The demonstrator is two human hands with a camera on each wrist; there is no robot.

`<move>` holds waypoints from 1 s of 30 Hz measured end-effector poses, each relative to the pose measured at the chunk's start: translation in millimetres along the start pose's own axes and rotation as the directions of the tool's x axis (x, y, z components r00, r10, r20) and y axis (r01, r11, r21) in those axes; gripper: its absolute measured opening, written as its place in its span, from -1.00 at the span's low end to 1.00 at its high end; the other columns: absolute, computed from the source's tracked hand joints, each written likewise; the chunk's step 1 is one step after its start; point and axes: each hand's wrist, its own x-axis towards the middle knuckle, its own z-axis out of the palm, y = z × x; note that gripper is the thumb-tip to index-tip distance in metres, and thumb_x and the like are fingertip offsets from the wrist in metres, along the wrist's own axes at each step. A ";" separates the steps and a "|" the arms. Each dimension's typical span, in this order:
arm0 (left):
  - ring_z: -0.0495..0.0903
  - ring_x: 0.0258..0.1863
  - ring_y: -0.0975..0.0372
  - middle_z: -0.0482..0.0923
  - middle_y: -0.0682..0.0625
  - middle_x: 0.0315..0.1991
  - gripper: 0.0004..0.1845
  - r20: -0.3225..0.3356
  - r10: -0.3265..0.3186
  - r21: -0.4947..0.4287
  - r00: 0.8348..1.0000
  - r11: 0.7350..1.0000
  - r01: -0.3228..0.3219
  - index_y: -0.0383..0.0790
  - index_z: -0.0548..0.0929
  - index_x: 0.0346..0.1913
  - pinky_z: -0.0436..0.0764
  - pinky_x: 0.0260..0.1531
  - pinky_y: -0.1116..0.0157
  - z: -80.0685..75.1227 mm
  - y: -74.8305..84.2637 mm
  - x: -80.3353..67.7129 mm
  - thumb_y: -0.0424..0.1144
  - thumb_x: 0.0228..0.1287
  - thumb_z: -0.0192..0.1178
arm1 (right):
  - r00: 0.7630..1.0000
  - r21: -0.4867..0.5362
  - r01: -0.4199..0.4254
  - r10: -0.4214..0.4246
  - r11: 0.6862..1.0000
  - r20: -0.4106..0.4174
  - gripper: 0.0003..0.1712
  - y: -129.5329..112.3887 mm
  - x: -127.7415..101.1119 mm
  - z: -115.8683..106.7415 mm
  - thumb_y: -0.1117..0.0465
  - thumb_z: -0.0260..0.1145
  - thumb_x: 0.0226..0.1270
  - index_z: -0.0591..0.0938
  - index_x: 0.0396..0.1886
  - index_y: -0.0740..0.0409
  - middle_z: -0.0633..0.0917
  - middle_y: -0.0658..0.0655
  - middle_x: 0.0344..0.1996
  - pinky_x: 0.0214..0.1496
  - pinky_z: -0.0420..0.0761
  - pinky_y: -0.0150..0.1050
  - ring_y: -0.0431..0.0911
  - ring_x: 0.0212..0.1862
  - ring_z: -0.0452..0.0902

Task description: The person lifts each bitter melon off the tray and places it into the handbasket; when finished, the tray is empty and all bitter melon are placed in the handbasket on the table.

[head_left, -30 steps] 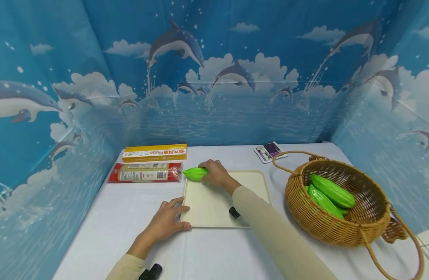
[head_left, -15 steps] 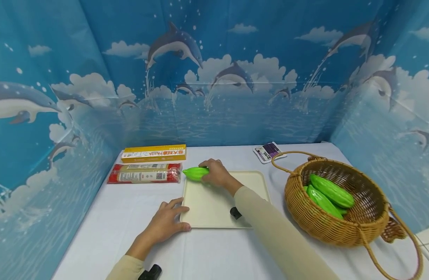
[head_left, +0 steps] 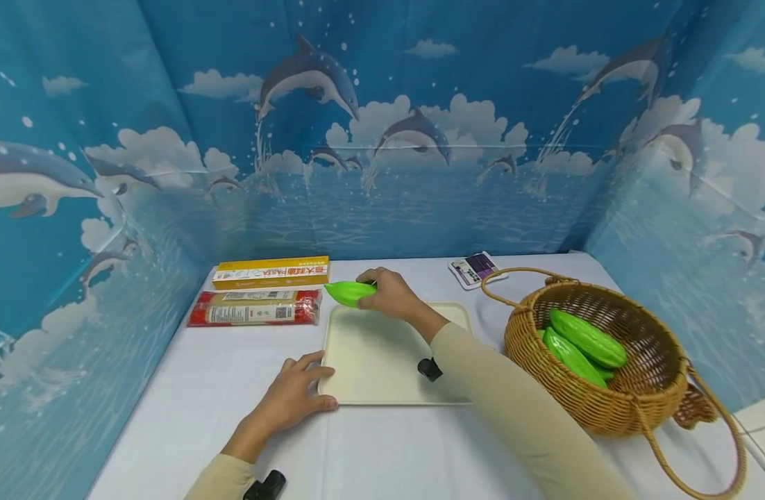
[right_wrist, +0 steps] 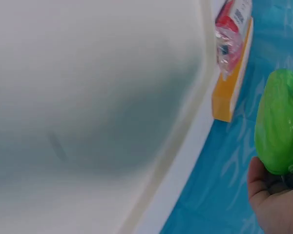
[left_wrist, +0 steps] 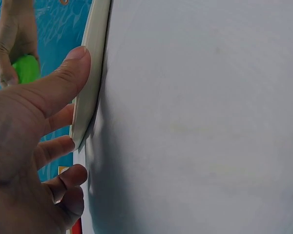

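My right hand (head_left: 392,295) grips a bright green bitter melon (head_left: 345,293) above the far left part of a cream tray (head_left: 389,361). The right wrist view shows this melon (right_wrist: 278,122) held in the curled fingers, clear of the tray surface. My left hand (head_left: 291,394) rests at the tray's near left corner. Seen from the left wrist, its thumb (left_wrist: 71,73) touches the tray's rim (left_wrist: 90,87) while the other fingers lie spread along the side. Several more bitter melons (head_left: 587,339) lie in a wicker basket (head_left: 576,396) on the right.
Behind the left hand lie a red-ended noodle packet (head_left: 254,307) and a yellow pasta box (head_left: 271,272). A white and purple packet (head_left: 473,269) is at the back. The basket's handle (head_left: 726,430) loops toward the near right. A dolphin-print curtain (head_left: 382,201) encloses the table.
My right hand has raised the bitter melon from the tray's far left corner and shifted slightly away from me. The left hand stays at the tray's corner.
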 end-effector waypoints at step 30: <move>0.38 0.03 0.15 0.38 -0.05 0.46 -0.34 -0.008 -0.008 -0.002 1.000 1.000 0.008 -0.07 0.71 0.17 0.51 0.07 0.06 0.3 -0.4 -0.1 0.14 0.00 0.54 | 0.993 0.063 -0.094 0.098 0.994 -0.072 -0.35 -33.4 -41.5 -152.0 0.09 0.41 0.32 0.51 0.37 0.16 0.56 0.18 0.19 0.07 0.55 0.00 0.09 0.08 0.51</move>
